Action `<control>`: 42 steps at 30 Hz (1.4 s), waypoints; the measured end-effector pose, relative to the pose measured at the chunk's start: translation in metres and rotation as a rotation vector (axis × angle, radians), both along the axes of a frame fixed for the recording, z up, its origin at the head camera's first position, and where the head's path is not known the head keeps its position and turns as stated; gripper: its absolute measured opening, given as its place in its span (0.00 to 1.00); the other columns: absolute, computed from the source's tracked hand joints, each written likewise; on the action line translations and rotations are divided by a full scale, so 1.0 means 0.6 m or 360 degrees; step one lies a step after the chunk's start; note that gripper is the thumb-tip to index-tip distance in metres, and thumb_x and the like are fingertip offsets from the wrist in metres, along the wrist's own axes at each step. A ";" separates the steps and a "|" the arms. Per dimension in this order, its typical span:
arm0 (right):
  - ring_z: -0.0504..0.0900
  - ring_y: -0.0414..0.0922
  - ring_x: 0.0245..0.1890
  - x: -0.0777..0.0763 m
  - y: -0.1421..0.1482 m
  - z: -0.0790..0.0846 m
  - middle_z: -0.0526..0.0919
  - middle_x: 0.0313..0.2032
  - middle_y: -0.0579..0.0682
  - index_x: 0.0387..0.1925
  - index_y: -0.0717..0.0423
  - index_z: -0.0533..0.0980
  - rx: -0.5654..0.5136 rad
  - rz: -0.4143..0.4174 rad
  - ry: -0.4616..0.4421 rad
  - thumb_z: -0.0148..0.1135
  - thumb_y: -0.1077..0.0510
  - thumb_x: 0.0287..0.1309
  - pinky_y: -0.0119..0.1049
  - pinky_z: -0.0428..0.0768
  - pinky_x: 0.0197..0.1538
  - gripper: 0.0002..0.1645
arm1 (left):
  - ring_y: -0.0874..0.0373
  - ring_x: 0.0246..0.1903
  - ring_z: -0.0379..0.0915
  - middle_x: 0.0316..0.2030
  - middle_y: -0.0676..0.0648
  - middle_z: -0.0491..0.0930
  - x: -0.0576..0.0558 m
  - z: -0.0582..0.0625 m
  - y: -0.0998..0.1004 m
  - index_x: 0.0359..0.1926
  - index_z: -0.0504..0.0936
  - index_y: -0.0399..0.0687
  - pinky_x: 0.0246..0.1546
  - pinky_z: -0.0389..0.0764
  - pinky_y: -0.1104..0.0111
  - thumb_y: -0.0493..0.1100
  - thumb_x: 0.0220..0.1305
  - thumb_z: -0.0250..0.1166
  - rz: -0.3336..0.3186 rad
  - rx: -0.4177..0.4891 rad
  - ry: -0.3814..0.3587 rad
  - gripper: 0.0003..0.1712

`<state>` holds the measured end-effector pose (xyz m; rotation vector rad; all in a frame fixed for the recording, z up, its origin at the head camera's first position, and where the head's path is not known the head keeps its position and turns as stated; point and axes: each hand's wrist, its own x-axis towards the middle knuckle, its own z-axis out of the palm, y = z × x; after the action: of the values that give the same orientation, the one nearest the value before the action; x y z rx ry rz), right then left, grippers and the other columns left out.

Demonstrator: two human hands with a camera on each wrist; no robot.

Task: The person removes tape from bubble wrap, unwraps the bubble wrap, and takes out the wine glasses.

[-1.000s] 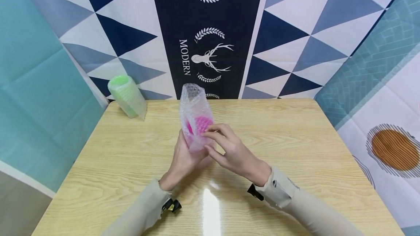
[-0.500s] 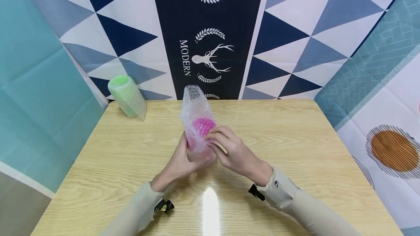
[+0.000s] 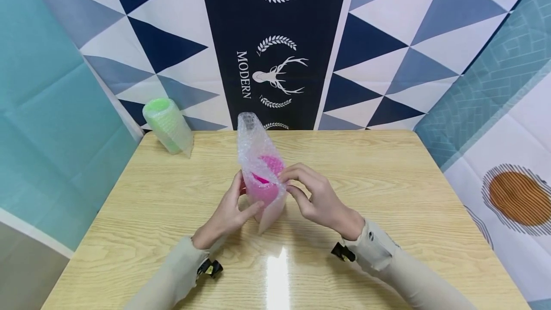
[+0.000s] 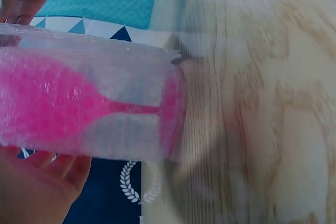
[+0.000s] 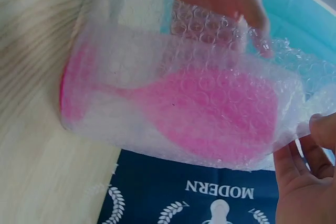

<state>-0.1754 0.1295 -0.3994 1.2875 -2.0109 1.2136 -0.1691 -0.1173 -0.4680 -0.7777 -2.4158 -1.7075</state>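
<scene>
A pink stemmed wine glass [image 3: 264, 190] stands upright inside clear bubble wrap [image 3: 254, 140], its bowl, stem and foot showing through in both wrist views. My left hand [image 3: 224, 214] holds the glass from the left, thumb on the front and fingers behind, partly hidden. At the right side near the bowl's rim, my right hand [image 3: 316, 195] pinches the wrap's edge between thumb and fingertips. One end of the wrap rises above the glass toward the wall, and a loose corner hangs low in front. In the right wrist view the glass's foot [image 5: 73, 87] is at the table.
A light green object in bubble wrap [image 3: 168, 126] stands at the table's [image 3: 366, 176] back left corner. Behind the table hangs a patterned cloth [image 3: 275, 42], with teal cloth [image 3: 51, 99] on the left and more printed cloth [image 3: 512, 166] on the right.
My left hand has shifted left and a little nearer, its thumb now spread over the front of the wrap. A wrap corner has come down in front. My right hand has moved slightly right.
</scene>
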 end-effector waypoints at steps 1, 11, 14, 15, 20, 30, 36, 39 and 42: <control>0.84 0.48 0.50 0.000 0.001 -0.001 0.85 0.46 0.54 0.46 0.62 0.80 -0.0015 0.0015 -0.0016 0.63 0.77 0.59 0.31 0.81 0.61 0.16 | 0.50 0.64 0.71 0.69 0.49 0.70 0.001 0.001 0.002 0.81 0.48 0.61 0.62 0.76 0.47 0.54 0.62 0.72 0.0051 -0.0014 -0.0034 0.55; 0.83 0.46 0.50 0.001 0.021 -0.007 0.84 0.46 0.57 0.46 0.64 0.79 -0.0134 0.0175 -0.0175 0.58 0.83 0.57 0.34 0.84 0.59 0.20 | 0.51 0.56 0.75 0.61 0.48 0.77 -0.002 0.002 0.018 0.74 0.60 0.52 0.54 0.79 0.53 0.51 0.47 0.83 0.0278 0.0004 -0.0091 0.57; 0.83 0.44 0.52 -0.001 0.033 -0.009 0.84 0.46 0.59 0.47 0.66 0.79 -0.0182 0.0188 -0.0213 0.56 0.84 0.57 0.34 0.84 0.59 0.21 | 0.49 0.60 0.76 0.61 0.47 0.78 -0.005 0.000 0.015 0.72 0.64 0.52 0.60 0.78 0.48 0.47 0.46 0.82 0.0233 0.0017 -0.0037 0.54; 0.83 0.44 0.52 -0.002 0.037 -0.009 0.84 0.47 0.59 0.48 0.67 0.78 -0.0203 0.0191 -0.0218 0.55 0.85 0.57 0.34 0.84 0.59 0.21 | 0.49 0.61 0.76 0.61 0.47 0.79 -0.006 0.000 0.015 0.72 0.64 0.52 0.62 0.77 0.47 0.47 0.46 0.82 0.0214 0.0015 -0.0022 0.53; 0.84 0.44 0.49 -0.015 0.058 -0.011 0.83 0.46 0.60 0.49 0.72 0.77 -0.0306 0.0114 -0.0270 0.54 0.85 0.58 0.33 0.85 0.55 0.19 | 0.47 0.64 0.75 0.63 0.46 0.78 -0.006 0.002 0.010 0.74 0.64 0.55 0.68 0.73 0.44 0.45 0.46 0.81 0.0133 0.0022 -0.0023 0.55; 0.83 0.37 0.49 -0.035 0.094 -0.012 0.82 0.49 0.45 0.54 0.75 0.73 -0.0458 -0.0209 -0.0665 0.51 0.80 0.66 0.26 0.84 0.53 0.16 | 0.46 0.61 0.77 0.60 0.43 0.80 -0.003 -0.001 -0.001 0.70 0.68 0.47 0.66 0.75 0.46 0.42 0.45 0.80 -0.0022 0.0023 -0.0060 0.50; 0.84 0.39 0.52 -0.020 0.108 -0.009 0.84 0.52 0.54 0.60 0.66 0.73 -0.0482 -0.0294 -0.0788 0.42 0.61 0.80 0.26 0.83 0.54 0.18 | 0.47 0.61 0.77 0.60 0.44 0.80 -0.005 -0.004 -0.003 0.70 0.68 0.48 0.67 0.75 0.47 0.43 0.45 0.79 -0.0057 0.0016 -0.0040 0.50; 0.83 0.42 0.52 -0.010 0.105 -0.018 0.82 0.54 0.55 0.65 0.62 0.70 -0.0609 -0.0096 -0.0745 0.36 0.44 0.83 0.29 0.83 0.55 0.30 | 0.46 0.62 0.77 0.61 0.44 0.80 -0.005 -0.005 -0.005 0.71 0.67 0.47 0.67 0.74 0.45 0.44 0.46 0.79 -0.0073 0.0017 -0.0022 0.51; 0.80 0.45 0.54 -0.002 0.099 -0.030 0.79 0.57 0.53 0.68 0.66 0.66 -0.0626 0.0107 -0.0577 0.46 0.37 0.78 0.33 0.82 0.58 0.38 | 0.46 0.63 0.76 0.62 0.44 0.79 -0.005 -0.006 -0.007 0.72 0.66 0.48 0.68 0.72 0.44 0.44 0.47 0.79 -0.0084 0.0023 -0.0014 0.51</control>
<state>-0.1767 0.1888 -0.4174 1.0011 -1.8337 1.8745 -0.1723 -0.1217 -0.4717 -0.8416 -2.4062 -1.7488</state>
